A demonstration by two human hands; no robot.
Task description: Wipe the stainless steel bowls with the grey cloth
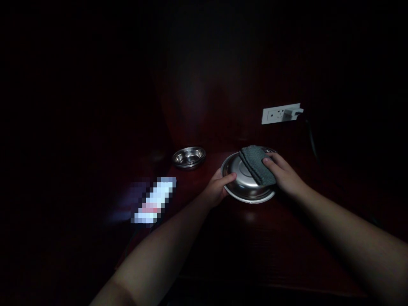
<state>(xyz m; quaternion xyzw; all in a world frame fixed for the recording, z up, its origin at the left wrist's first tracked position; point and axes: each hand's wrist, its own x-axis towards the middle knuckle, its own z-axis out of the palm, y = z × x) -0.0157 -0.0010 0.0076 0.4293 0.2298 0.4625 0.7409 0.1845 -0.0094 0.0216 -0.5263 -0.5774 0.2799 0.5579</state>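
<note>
A shiny metal dish [241, 182], its underside facing me, is held tilted above the dark red surface. My left hand [219, 185] is closed on its left rim, the thumb lying over the outer side and the other fingers mostly hidden beneath. Against the dish's right part, my right hand [280, 170] presses a folded grey-green cloth [257, 165]. The thumb shows on top of the cloth, which covers part of the dish's base. Behind and to the left stand metal bowls [189, 158], apparently stacked, with the open side up.
Left of my left forearm lies a bright blurred rectangle [154, 202], apparently a lit screen. A white wall socket [282, 114] with a plug in it is on the back panel, and a cable [311, 140] hangs to its right. Most surroundings are too dark to make out.
</note>
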